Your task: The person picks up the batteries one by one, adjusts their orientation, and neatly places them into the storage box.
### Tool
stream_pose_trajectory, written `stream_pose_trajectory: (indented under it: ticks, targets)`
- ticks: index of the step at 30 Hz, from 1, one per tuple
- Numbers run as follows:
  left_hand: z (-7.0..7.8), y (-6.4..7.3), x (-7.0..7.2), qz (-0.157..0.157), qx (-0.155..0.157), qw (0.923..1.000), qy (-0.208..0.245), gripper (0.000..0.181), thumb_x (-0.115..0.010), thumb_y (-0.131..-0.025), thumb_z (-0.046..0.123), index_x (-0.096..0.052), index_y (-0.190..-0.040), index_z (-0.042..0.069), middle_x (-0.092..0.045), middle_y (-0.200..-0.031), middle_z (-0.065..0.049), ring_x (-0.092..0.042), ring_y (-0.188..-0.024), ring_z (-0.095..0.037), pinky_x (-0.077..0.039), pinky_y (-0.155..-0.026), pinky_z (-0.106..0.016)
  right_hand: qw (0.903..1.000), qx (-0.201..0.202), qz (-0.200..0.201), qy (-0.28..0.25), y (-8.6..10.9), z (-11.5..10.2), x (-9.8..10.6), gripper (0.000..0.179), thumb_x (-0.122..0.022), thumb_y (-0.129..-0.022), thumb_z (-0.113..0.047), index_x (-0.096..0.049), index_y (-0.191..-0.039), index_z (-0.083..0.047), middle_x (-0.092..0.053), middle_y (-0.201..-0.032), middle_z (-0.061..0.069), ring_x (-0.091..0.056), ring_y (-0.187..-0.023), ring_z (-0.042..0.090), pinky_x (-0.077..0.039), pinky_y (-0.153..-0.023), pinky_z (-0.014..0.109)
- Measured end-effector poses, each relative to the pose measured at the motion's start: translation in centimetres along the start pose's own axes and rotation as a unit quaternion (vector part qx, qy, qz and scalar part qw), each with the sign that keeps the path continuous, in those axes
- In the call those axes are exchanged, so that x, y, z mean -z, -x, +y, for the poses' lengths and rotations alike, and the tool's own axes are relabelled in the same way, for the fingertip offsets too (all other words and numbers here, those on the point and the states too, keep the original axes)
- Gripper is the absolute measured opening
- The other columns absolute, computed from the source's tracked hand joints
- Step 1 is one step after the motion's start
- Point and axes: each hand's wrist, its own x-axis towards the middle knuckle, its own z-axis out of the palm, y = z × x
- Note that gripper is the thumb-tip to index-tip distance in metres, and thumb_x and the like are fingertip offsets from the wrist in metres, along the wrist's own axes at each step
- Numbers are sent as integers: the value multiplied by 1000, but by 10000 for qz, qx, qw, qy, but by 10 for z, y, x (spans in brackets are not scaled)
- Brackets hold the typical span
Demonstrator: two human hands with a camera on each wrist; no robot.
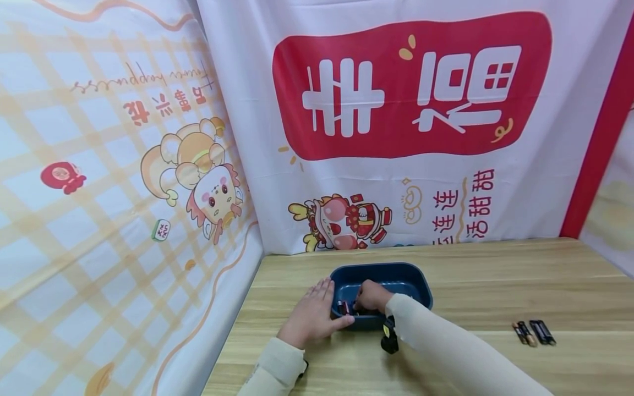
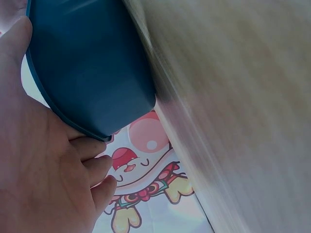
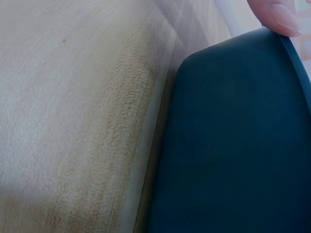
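A dark blue plastic bin (image 1: 421, 286) stands on the wooden table. My left hand (image 1: 313, 312) lies over its near left corner, fingers extended along the left rim and thumb on the front rim. The left wrist view shows that hand (image 2: 53, 165) against the bin's outer wall (image 2: 92, 63). My right hand (image 1: 372, 296) reaches down inside the bin with bent fingers, beside a small battery-like cylinder (image 1: 345, 308) in the left end. I cannot tell whether the fingertips hold anything. In the right wrist view the bin wall (image 3: 233, 136) hides the right hand.
To the right on the table lie slim black-and-copper batteries (image 1: 524, 334) and a pair of small dark cylinders (image 1: 542, 333) side by side. A printed white cloth (image 1: 238, 110) hangs behind the table, and another (image 1: 114, 220) covers the left side.
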Motion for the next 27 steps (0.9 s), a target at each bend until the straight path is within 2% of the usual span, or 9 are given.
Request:
stream_pose_trajectory:
  ticks: [19,24,27]
  targets:
    - [0,0,-1,8,-11,10000,1,106,-32,-84,83,-20,-155,4,-16,-160,-11,-15,-146,-26,-17,-116,-43,9997,175,-73,-124,10,-1,5,6,-71,-88,-10,-69,-83,-8,-62,-78,5,-57,-71,21,-48,-64,33]
    - [-1,0,1,1,-20,10000,21,106,-32,-85,82,-21,-154,3,-16,-160,-11,-15,-146,-27,-17,-116,-44,9998,199,-85,-35,13,0,6,4,-72,-88,-10,-69,-89,-8,-62,-82,5,-57,-75,21,-49,-71,35]
    - [0,0,1,22,-42,10000,38,106,-34,-85,82,-22,-154,3,-18,-160,-12,-16,-146,-27,-18,-116,-44,9997,246,1,85,13,3,7,9,-74,-86,-9,-69,-93,-7,-63,-86,4,-56,-78,20,-51,-75,38]
